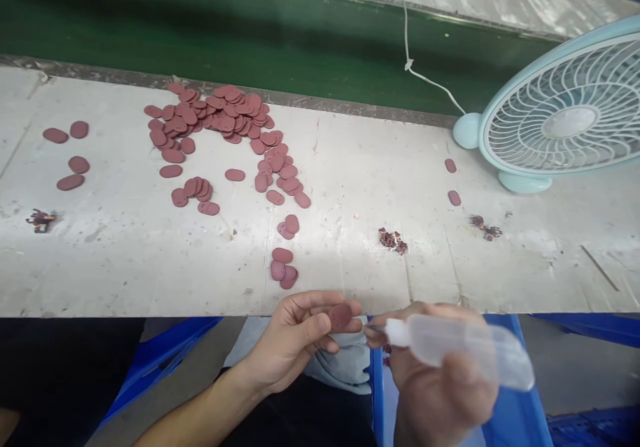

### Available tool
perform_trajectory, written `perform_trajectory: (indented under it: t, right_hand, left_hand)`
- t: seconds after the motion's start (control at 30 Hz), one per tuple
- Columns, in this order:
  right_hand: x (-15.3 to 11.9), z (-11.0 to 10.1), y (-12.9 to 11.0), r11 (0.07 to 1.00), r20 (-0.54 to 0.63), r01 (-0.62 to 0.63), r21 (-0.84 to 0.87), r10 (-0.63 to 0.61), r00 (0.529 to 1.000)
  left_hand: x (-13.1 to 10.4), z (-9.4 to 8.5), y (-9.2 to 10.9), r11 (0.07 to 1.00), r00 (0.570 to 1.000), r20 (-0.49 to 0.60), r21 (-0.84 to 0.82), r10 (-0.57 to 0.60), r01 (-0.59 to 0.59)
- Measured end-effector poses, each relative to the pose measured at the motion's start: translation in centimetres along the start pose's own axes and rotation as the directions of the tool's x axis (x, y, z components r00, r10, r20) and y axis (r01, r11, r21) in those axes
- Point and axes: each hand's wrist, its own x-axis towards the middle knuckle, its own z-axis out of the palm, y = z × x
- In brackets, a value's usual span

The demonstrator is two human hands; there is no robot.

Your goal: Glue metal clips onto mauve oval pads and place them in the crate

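Note:
Between thumb and fingers, my left hand [300, 334] holds a reddish-brown oval piece [341, 317] just off the table's front edge. To its right, my right hand [435, 374] grips a translucent squeeze bottle [460, 347], tilted with its thin tip pointing left toward the piece, a small gap apart. Motion blurs this hand and the bottle. Many similar oval pieces [230, 110] lie heaped on the white table [360, 187], with a trail of them [283, 256] running down toward my left hand.
A light blue fan [570, 124] stands at the right, its white cable [430, 82] crossing the green strip [300, 54] behind the table. Small dark clumps [393, 240] lie near the front. Loose ovals [79, 165] sit at the left. Blue crates [520, 407] are below the edge.

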Motion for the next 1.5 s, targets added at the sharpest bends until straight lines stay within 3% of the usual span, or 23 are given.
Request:
perform_trajectory:
  t: [0.07, 0.1, 0.17, 0.2, 0.23, 0.3, 0.33, 0.43, 0.47, 0.5, 0.57, 0.6, 0.63, 0.67, 0.7, 0.77, 0.8, 0.87, 1.03, 1.17, 1.23, 1.33, 1.5]
  right_hand:
    - [2.6, -1.1, -1.3, 0.958, -0.006, -0.039, 0.284, 0.043, 0.999]
    - [4.0, -2.1, -1.5, 0.877, 0.032, -0.109, 0.467, 0.106, 0.994]
    - [7.0, -4.9, -1.2, 0.527, 0.22, -0.331, 0.783, 0.263, 0.939]
    - [8.5, -6.4, -0.7, 0.258, 0.379, -0.459, 0.85, 0.306, 0.873]
    - [9.8, -7.8, -0.1, -0.007, 0.553, -0.58, 0.815, 0.312, 0.773]
    - [11.8, -10.0, 1.0, -0.163, 0.656, -0.638, 0.753, 0.269, 0.705]
    - [12.3, -10.7, 1.3, -0.173, 0.668, -0.646, 0.743, 0.253, 0.7]
    - [11.5, -10.5, 1.3, -0.149, 0.653, -0.636, 0.757, 0.209, 0.728]
    - [10.7, -9.9, 1.0, -0.002, 0.597, -0.612, 0.791, 0.223, 0.77]
    - [9.8, -9.0, 0.8, 0.251, 0.505, -0.554, 0.794, 0.237, 0.83]
    - [8.2, -6.9, 0.4, 0.772, 0.278, -0.307, 0.556, 0.175, 0.944]
    - [7.7, -5.9, 0.3, 0.925, 0.185, -0.17, 0.34, 0.111, 0.976]
    - [7.5, -4.9, 0.3, 0.994, 0.121, -0.055, 0.096, 0.043, 0.992]
    - [7.6, -4.0, 0.4, 0.989, 0.089, 0.021, -0.148, -0.008, 0.996]
    - [8.0, -3.2, 0.5, 0.911, 0.085, 0.098, -0.401, -0.07, 0.994]
    - [9.3, -2.0, 0.7, 0.521, 0.168, 0.234, -0.821, -0.173, 0.971]
    - [10.1, -1.6, 0.8, 0.35, 0.22, 0.27, -0.897, -0.177, 0.959]
    - [11.3, -1.2, 0.9, 0.268, 0.27, 0.302, -0.915, -0.148, 0.951]
    - [10.5, -1.2, 0.0, 0.411, 0.269, 0.287, -0.865, -0.102, 0.958]
    - [6.6, -1.1, -1.6, 0.789, 0.319, 0.186, -0.586, 0.013, 0.948]
    - [4.6, -0.6, -2.3, 0.905, 0.366, 0.083, -0.418, 0.085, 0.927]
    - [2.4, 0.3, -2.9, 0.913, 0.386, 0.033, -0.406, 0.139, 0.912]
    - [1.2, 1.3, -2.9, 0.874, 0.397, 0.098, -0.476, 0.114, 0.911]
  left_hand:
    - [-0.1, 0.1, 0.1, 1.0, 1.0, 0.011, 0.009, 0.004, -0.004]
    - [-0.1, 0.2, 0.2, 1.0, 1.0, 0.014, 0.014, 0.007, -0.007]
    - [-0.2, 0.3, 0.4, 1.0, 1.0, 0.017, 0.024, 0.012, -0.012]
    - [-0.2, 0.3, 0.4, 0.999, 1.0, 0.014, 0.029, 0.013, -0.013]
    - [-0.2, 0.3, 0.5, 0.999, 1.0, 0.009, 0.034, 0.015, -0.015]
    - [-0.2, 0.2, 0.5, 0.999, 1.0, -0.005, 0.04, 0.022, -0.022]
    - [-0.2, 0.2, 0.6, 0.999, 1.0, -0.013, 0.042, 0.027, -0.026]
    - [-0.2, -0.1, 0.7, 0.998, 0.998, -0.05, 0.052, 0.033, -0.03]
    - [-0.2, -0.2, 0.8, 0.998, 0.997, -0.064, 0.057, 0.034, -0.03]
    - [-0.2, -0.3, 0.9, 0.998, 0.997, -0.076, 0.061, 0.035, -0.031]
    - [-0.3, -0.5, 1.1, 0.997, 0.995, -0.096, 0.07, 0.041, -0.034]
    - [-0.4, -0.5, 1.2, 0.997, 0.994, -0.099, 0.075, 0.044, -0.036]
    - [-0.4, -0.5, 1.3, 0.996, 0.994, -0.103, 0.079, 0.045, -0.037]
    - [-0.5, -0.5, 1.3, 0.996, 0.993, -0.104, 0.084, 0.046, -0.038]
    - [-0.5, -0.5, 1.4, 0.996, 0.994, -0.103, 0.087, 0.046, -0.037]
    - [-0.5, -0.3, 1.4, 0.996, 0.994, -0.103, 0.088, 0.045, -0.036]
    - [-0.5, -0.3, 1.4, 0.996, 0.993, -0.105, 0.085, 0.044, -0.035]
    - [-0.6, -0.1, 1.4, 0.996, 0.993, -0.106, 0.08, 0.043, -0.035]
    - [-0.7, -0.3, 1.3, 0.997, 0.993, -0.108, 0.069, 0.048, -0.04]
    - [-0.7, -0.3, 1.2, 0.996, 0.992, -0.103, 0.068, 0.072, -0.065]
    - [-0.6, -0.2, 1.1, 0.992, 0.992, -0.085, 0.098, 0.089, -0.08]
    - [-0.5, -0.3, 0.9, 0.969, 0.986, -0.045, 0.198, 0.16, -0.149]
    - [-0.7, -0.5, 0.7, 0.931, 0.978, 0.008, 0.305, 0.206, -0.199]
